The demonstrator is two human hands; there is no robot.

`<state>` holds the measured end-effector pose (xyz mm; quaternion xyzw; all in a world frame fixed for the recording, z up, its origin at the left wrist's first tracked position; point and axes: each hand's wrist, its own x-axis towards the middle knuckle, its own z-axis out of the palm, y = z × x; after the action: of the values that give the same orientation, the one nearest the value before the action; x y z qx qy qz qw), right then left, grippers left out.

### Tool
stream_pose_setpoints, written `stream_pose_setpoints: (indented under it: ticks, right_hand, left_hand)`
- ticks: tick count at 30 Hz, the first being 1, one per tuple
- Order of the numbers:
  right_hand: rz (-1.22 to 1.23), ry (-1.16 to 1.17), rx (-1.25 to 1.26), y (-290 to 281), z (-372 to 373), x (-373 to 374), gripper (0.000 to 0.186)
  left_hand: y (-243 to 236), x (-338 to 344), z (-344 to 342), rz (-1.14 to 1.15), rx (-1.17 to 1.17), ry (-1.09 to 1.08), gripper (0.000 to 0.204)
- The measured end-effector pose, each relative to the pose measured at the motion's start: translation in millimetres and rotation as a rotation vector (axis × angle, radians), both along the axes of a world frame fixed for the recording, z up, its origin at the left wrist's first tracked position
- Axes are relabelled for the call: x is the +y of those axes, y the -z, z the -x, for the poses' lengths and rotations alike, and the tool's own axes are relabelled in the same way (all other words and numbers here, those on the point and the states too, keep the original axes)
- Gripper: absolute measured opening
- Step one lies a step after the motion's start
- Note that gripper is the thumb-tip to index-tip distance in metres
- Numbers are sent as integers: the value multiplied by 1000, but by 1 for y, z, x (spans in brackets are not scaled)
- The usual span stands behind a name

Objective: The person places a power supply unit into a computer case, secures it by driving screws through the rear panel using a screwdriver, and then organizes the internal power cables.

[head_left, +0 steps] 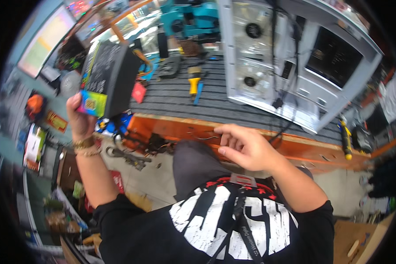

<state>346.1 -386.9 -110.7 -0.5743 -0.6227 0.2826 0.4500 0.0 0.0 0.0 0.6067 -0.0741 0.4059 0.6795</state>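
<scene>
My left hand point(80, 121) grips the lower left corner of a black cardboard box point(114, 75) with a bright multicoloured panel. It holds the box tilted over the left end of the bench. My right hand point(243, 147) hovers in front of the bench's orange edge, fingers loosely bent and apart, with nothing in it. Beyond it, to the right, a white computer case point(268, 94) with clear fans and dark cables lies on the bench. A yellow-handled brush point(194, 81) rests left of the case, beside a thin blue tool point(199, 93).
Grey striped matting covers the bench point(215, 110). A teal machine point(191, 20) stands at the back, and a red card point(138, 93) lies near the box. A yellow-and-black screwdriver point(346, 141) is at the right end. Loose cables point(132, 157) are on the floor below.
</scene>
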Motion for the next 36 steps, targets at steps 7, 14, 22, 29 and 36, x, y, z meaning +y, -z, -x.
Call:
stream_pose_setpoints:
  ticks: [7,14,22,29,36]
  right_hand:
    - [-147,-13,394,-48,43,128,70]
    - [-542,-277,470,-58,30,149,44]
    - [-785,-120,573,-147,43,129,40]
    - [-1040,40,171,-177,11,124,42]
    - [-1252,-76,184,-228,12,60,42]
  left_hand:
    - [-53,-91,-65,111,109,377,84]
    - [-74,-119,-112,-33,201,485,107]
    - [-122,-33,-134,-111,-310,650,48]
    - [-136,-52,-178,-187,-199,280,54]
    - [-120,-99,-199,-229,-3,174,61]
